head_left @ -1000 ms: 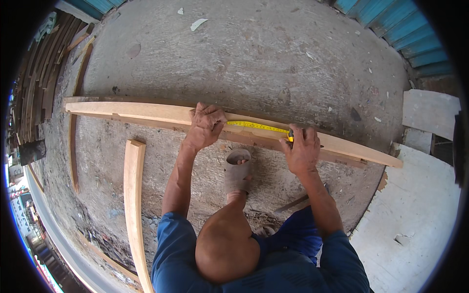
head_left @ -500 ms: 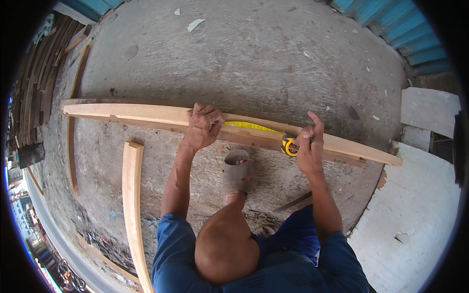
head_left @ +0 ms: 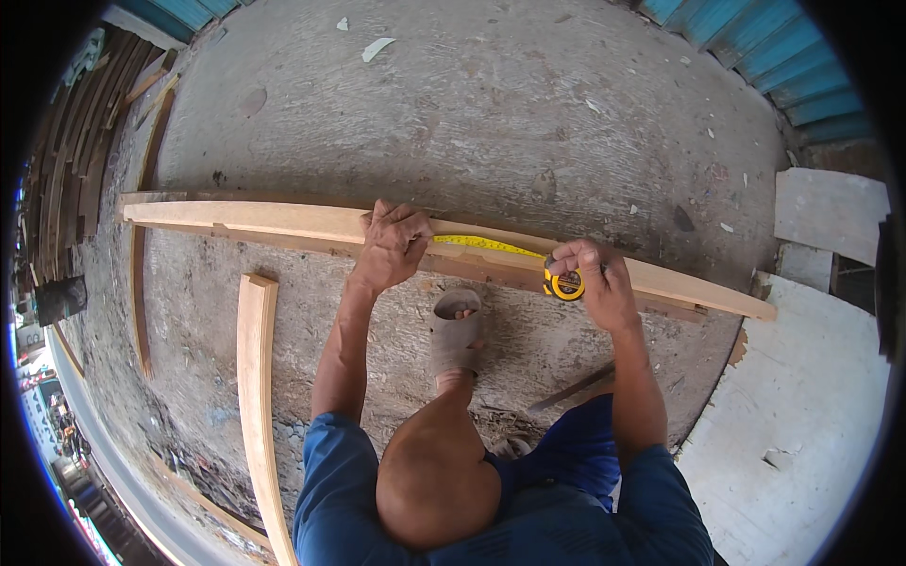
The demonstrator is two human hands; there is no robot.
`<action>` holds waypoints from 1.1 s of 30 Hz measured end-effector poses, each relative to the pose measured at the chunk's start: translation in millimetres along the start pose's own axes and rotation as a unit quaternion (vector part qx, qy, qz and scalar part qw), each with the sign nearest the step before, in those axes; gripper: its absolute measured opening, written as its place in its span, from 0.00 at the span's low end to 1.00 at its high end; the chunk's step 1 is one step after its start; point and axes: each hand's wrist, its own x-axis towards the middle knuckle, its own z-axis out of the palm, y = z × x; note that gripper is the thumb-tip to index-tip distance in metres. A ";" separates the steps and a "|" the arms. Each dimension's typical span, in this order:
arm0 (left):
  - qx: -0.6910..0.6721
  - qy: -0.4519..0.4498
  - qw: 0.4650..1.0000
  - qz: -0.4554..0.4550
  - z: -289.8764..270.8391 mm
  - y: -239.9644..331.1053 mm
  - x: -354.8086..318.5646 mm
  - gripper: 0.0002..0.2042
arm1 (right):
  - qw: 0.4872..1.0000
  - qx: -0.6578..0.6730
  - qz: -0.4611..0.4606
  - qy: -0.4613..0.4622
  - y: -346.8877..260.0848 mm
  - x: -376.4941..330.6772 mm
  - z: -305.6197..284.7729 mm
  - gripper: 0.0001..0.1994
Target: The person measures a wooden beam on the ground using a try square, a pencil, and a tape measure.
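A long, pale wooden beam (head_left: 283, 219) lies crosswise in front of me, raised a little on other timber. Closed over its near edge, my left hand (head_left: 394, 243) grips it with the end of a tape under the fingers. The yellow tape blade (head_left: 486, 244) runs out straight along the beam to the right. At its other end is a black and yellow tape measure (head_left: 564, 283), held at the beam's near side by my right hand (head_left: 604, 283), whose fingers are curled at the top of the case. The blade's tip is hidden by my left hand.
A second pale beam (head_left: 255, 377) stretches from lower left toward me. Dark planks (head_left: 66, 160) are stacked at far left. A thin timber (head_left: 139, 292) lies beneath the long beam's left end. A white board (head_left: 783, 415) lies at right; my shod foot (head_left: 457, 330) stands just below the beam.
My right hand has shifted slightly right, and its raised finger has come down onto the tape measure. The case has turned a little. My left hand stays in place.
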 end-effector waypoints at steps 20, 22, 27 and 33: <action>-0.001 0.014 1.000 0.022 -2.9 4.6 1.9 0.08 | 0.993 -0.001 0.054 0.103 40.2 -87.0 64.7 0.23; 0.006 0.008 1.000 0.019 -5.3 1.2 -1.0 0.08 | 0.988 -0.101 0.099 0.056 50.2 -92.0 75.5 0.20; 0.007 0.005 1.000 0.015 -2.1 3.6 2.2 0.08 | 0.963 -0.227 -0.108 0.096 85.4 -69.6 135.7 0.24; 0.006 -0.008 1.000 0.014 -3.4 1.0 1.5 0.08 | 0.952 -0.274 -0.006 0.137 100.7 -46.1 184.3 0.35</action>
